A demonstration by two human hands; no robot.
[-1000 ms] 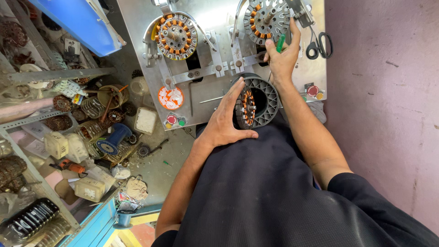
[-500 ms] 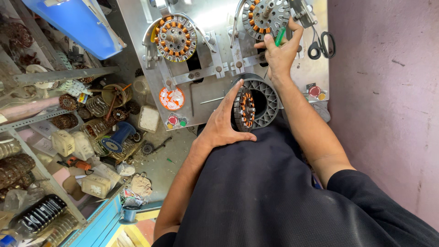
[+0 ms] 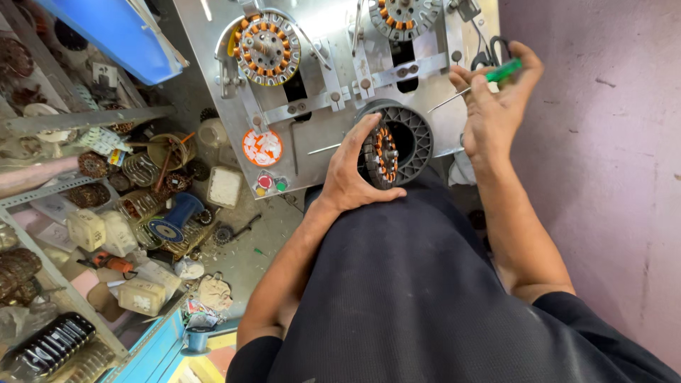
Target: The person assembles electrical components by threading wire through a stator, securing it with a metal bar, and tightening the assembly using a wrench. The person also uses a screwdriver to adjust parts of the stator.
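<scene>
Stators: three in view, two (image 3: 268, 48) (image 3: 404, 15) mounted upper centre, one (image 3: 383, 152) gripped by left hand (image 3: 352, 170). Right hand (image 3: 494, 106), holding one green screwdriver (image 3: 502, 71), has dropped away from the machine.

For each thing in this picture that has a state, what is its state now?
left hand: gripping the round stator
round stator: tilted on edge, resting on the person's lap
right hand: raised, holding the green-handled tool
green-handled tool: held, shaft pointing left
wound stator: mounted on the metal machine
blue spool: lying among clutter
</scene>
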